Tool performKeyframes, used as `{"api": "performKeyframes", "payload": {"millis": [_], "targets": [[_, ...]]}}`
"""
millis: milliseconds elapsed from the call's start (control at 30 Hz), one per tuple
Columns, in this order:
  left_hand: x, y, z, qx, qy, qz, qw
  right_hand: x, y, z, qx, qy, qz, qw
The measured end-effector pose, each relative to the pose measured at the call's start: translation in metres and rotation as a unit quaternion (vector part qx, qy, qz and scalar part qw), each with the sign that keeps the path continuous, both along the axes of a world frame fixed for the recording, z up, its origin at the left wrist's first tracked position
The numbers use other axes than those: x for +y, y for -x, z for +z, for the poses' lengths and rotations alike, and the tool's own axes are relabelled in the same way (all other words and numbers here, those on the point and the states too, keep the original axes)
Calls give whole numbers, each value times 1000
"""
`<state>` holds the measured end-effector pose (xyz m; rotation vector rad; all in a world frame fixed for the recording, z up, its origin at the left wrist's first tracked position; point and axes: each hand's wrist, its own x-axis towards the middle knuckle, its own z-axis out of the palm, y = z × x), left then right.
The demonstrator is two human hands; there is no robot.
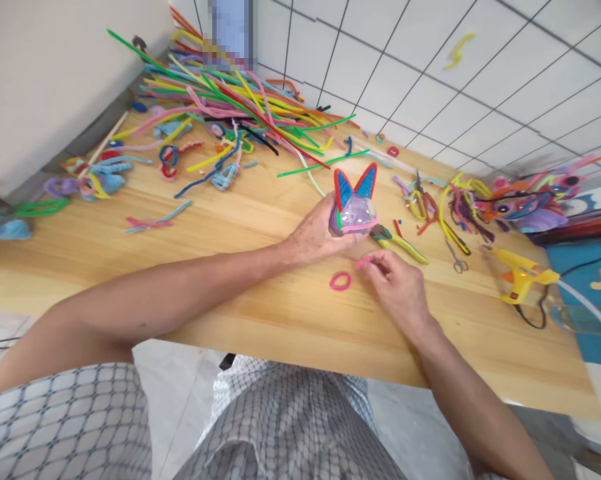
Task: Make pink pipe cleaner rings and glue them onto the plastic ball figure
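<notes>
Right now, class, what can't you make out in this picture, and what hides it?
In the head view:
- Part of the left hand: behind the eared figure.
- Part of the pink piece: covered by the right hand.
- The panel at the top: blurred into blocks.
- The blue surface: cut off by the right edge.

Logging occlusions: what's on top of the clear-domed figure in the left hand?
Two red-edged blue ears stand on the figure; the left hand covers part of its side, which can't be seen.
</notes>
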<state>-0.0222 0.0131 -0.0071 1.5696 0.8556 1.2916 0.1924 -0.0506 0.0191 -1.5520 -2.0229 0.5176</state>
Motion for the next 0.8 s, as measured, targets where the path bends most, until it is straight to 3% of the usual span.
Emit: {"api": "performKeyframes", "payload": {"millis": [233,367,600,800], "targets": [[4,-1,-14,21,-76,29,996,6,-19,41,83,-90,3,992],[4,1,-13,24,-95,28,995,18,-14,45,150,-86,-27,985],[5,0,-14,54,-68,17,996,34,7,54,67,-92,52,992],[13,-2,-26,56,-60,-7,997,43,11,47,78,-85,59,992]]}}
